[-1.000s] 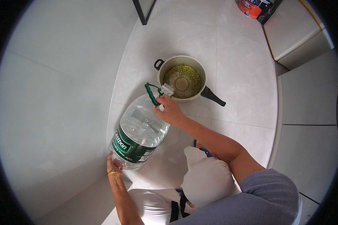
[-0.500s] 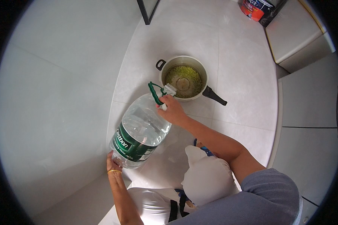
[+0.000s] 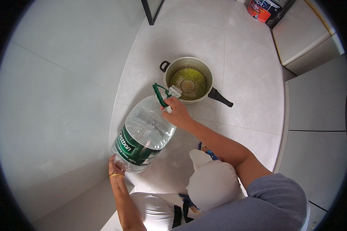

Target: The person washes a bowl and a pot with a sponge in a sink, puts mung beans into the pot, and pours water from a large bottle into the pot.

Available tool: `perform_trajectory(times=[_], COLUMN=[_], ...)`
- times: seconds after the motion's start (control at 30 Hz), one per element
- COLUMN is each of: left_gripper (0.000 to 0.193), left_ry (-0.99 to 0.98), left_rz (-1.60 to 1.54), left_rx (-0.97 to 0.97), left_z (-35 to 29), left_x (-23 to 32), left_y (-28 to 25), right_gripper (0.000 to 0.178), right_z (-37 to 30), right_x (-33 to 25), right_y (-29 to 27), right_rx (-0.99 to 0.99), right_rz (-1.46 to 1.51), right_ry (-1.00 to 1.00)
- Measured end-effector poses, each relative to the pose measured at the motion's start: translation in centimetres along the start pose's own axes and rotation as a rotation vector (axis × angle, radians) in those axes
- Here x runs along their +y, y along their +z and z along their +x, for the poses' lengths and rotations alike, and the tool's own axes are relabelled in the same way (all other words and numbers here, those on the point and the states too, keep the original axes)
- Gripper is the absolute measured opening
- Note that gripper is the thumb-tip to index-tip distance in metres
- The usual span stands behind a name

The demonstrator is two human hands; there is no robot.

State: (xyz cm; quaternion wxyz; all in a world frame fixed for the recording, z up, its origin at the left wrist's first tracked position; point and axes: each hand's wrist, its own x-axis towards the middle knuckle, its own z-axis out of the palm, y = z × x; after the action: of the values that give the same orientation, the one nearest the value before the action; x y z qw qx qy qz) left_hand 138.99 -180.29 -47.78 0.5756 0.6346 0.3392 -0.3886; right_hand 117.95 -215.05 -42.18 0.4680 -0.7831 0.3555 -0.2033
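A large clear water jug [image 3: 148, 123] with a green label lies tilted, its mouth end over the near rim of a metal pot [image 3: 199, 61]. My right hand [image 3: 176, 114] is closed round its neck, beside the green carry handle [image 3: 158, 94] and a white cap piece [image 3: 175, 91]. Lower down, my left hand [image 3: 116, 165] wraps the jug's base from the left. Small green beans [image 3: 189, 74] lie under water in the pot, which has a short black side grip [image 3: 164, 66] and a long black handle [image 3: 220, 98]. Any stream at the mouth is hidden.
The pot stands on a pale tiled floor [image 3: 246, 77]. A smooth grey wall panel [image 3: 65, 96] rises at the left, and grey cabinets [image 3: 318, 96] line the right. A red and black bucket [image 3: 259, 11] sits far right. My bent knees are close below the jug.
In the pot, the beans have spread more evenly round the middle. Both hands and the tilted jug hold nearly the same place.
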Motion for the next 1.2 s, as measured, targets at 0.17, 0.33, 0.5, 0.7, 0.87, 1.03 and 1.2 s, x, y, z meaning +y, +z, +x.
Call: perform_trajectory(times=[0.17,0.33,0.5,0.7,0.87,1.03,1.2], left_gripper=[0.041,0.041,0.043,0.045,0.069,0.061,0.059], left_ry=[0.001,0.044,0.002,-0.032,0.134,0.110,0.048], left_rz=[0.005,0.050,0.039,0.055,-0.022,0.197,0.104], left_rx=[-0.034,0.060,0.008,-0.068,-0.156,-0.070,0.173], left_z=[1.0,0.4,1.1,2.5,1.5,0.9,1.2], left_x=[0.1,-0.2,0.0,0.3,-1.0,0.0,-0.3], left_y=[-0.9,-0.1,-0.8,-1.2,1.5,0.7,1.1], right_gripper=[0.020,0.020,0.020,0.021,0.021,0.022,0.023], right_z=[-0.1,-0.1,-0.1,0.0,-0.3,-0.5,-0.8], right_x=[0.2,0.5,-0.1,0.1,-0.5,-0.8,-0.1], right_y=[0.1,0.2,-0.2,0.0,0.1,0.1,0.6], right_rx=[0.006,0.015,-0.015,0.007,0.042,0.063,0.125], right_rz=[0.005,0.026,-0.022,0.006,0.087,0.096,0.123], right_ry=[-0.019,-0.029,0.007,0.007,0.044,0.070,0.017])
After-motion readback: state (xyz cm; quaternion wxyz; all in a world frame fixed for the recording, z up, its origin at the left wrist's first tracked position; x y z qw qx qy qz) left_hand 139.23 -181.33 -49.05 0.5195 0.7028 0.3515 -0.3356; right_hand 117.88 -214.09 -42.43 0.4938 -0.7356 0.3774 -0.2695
